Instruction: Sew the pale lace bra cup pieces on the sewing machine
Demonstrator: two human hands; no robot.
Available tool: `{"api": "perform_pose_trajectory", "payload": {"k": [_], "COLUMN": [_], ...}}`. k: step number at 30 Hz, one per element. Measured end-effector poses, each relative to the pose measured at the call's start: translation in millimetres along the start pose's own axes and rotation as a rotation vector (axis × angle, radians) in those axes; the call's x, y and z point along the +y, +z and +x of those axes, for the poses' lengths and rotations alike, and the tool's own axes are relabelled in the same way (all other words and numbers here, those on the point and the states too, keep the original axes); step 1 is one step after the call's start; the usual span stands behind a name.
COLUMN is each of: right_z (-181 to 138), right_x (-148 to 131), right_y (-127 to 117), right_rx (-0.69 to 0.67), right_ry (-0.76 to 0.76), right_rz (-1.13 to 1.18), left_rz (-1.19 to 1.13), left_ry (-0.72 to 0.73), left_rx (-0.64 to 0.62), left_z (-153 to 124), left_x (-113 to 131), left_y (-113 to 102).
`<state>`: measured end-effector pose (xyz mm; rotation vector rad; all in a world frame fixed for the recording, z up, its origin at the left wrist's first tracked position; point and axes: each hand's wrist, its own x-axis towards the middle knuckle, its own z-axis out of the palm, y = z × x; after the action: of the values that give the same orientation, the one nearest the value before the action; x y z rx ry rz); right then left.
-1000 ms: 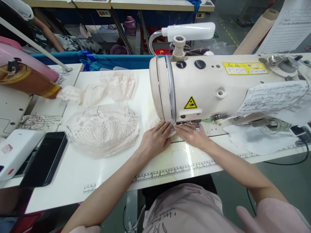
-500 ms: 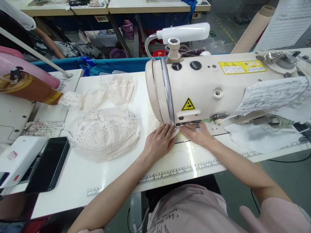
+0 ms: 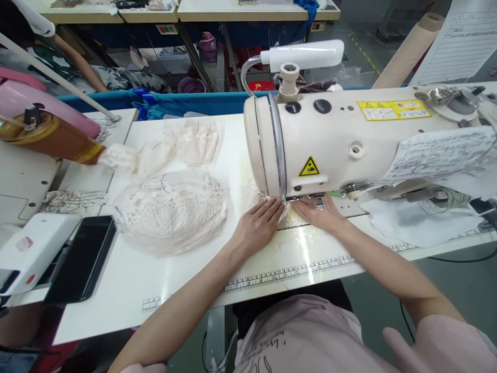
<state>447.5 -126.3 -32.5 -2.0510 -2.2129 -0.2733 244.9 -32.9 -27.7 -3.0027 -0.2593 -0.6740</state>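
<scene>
My left hand [image 3: 259, 223] lies with its fingers stretched out and close together on a piece of white lace fabric, just left of the needle area of a sewing machine [image 3: 322, 140]. The fabric [image 3: 250, 192] shows beyond the fingers, and a small fold of it sticks out at their right side. My right hand [image 3: 321, 213] reaches under the machine head from the right, fingers extended along the bed beside the fabric. Its fingertips are partly hidden by the presser parts, as is the needle.
A heap of white lace pieces [image 3: 174, 215] lies to the left, with more sheer pieces [image 3: 194, 142] behind. Further left are a black phone [image 3: 81, 259], a white device [image 3: 39, 248] and a pink bottle [image 3: 50, 103]. White cloth [image 3: 419, 223] lies at right. Another person's arm [image 3: 79, 62] shows beyond.
The view has shifted slightly, so the machine and table appear further right. My hands stay at the needle area, the left one still on the lace.
</scene>
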Motion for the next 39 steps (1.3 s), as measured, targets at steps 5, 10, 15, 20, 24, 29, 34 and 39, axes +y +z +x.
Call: {"api": "perform_pose_trajectory", "payload": {"k": [5, 10, 15, 20, 24, 29, 34, 39], "right_z": [2, 6, 7, 8, 7, 6, 6, 6], "right_x": [0, -5, -13, -20, -22, -20, -20, -20], "right_y": [-3, -8, -7, -2, 2, 4, 2, 1], "right_rx": [0.224, 0.334, 0.436, 0.382, 0.347, 0.409, 0.379, 0.402], "right_ry": [-0.194, -0.262, -0.26, -0.248, -0.251, -0.277, -0.297, -0.306], "right_rz": [-0.087, -0.105, -0.06, -0.001, 0.023, 0.058, 0.088, 0.066], "left_rz": [-0.055, -0.094, -0.087, -0.018, -0.047, -0.097, -0.125, -0.105], "left_ry": [0.006, 0.011, 0.008, -0.002, -0.001, 0.011, -0.028, -0.027], "left_rx": [-0.038, -0.065, -0.055, -0.026, -0.011, -0.049, -0.09, -0.08], "left_z": [-3, -3, -4, 1, 5, 3, 2, 4], "left_x": [-12, -21, -27, -23, -17, -18, -20, -18], "left_y": [-7, -12, -10, -12, -12, -9, -9, -10]}}
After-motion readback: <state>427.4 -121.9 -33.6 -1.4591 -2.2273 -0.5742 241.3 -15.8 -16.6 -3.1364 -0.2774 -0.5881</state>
